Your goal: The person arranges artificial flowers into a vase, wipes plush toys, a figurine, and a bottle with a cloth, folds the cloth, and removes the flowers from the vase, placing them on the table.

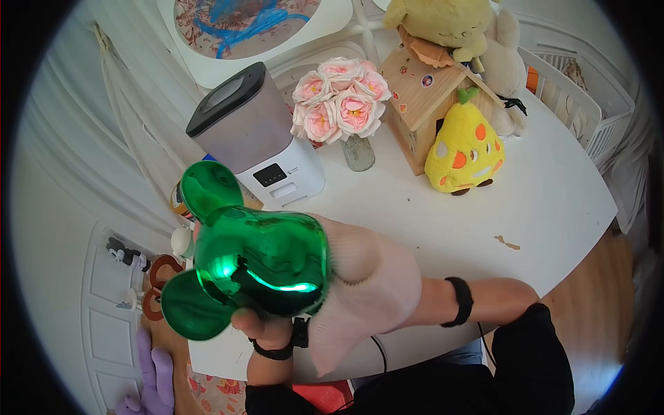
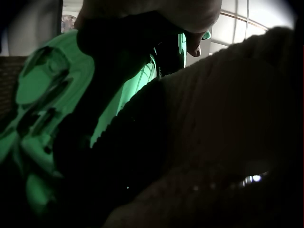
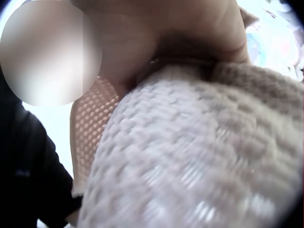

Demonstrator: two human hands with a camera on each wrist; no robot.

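Observation:
A shiny green bear-shaped figure (image 1: 263, 256) with round ears is held up over the near left of the table, its head and ears to the left. My left hand (image 1: 266, 328) grips it from below; in the left wrist view fingers (image 2: 147, 16) curve over the glossy surface. A pale pink textured cloth (image 1: 373, 277) lies against the figure's right side and hangs down toward my lap. My right hand (image 3: 190, 28) holds the cloth; in the head view its fingers are hidden beneath the fabric.
On the white table (image 1: 443, 228) stand a pet feeder (image 1: 277, 166), a glass vase (image 1: 360, 153) with pink roses, a wooden house (image 1: 415, 104) and a yellow pear plush (image 1: 467, 152). A brown stain (image 1: 507, 242) marks the right side. Purple plush (image 1: 155, 377) lies at lower left.

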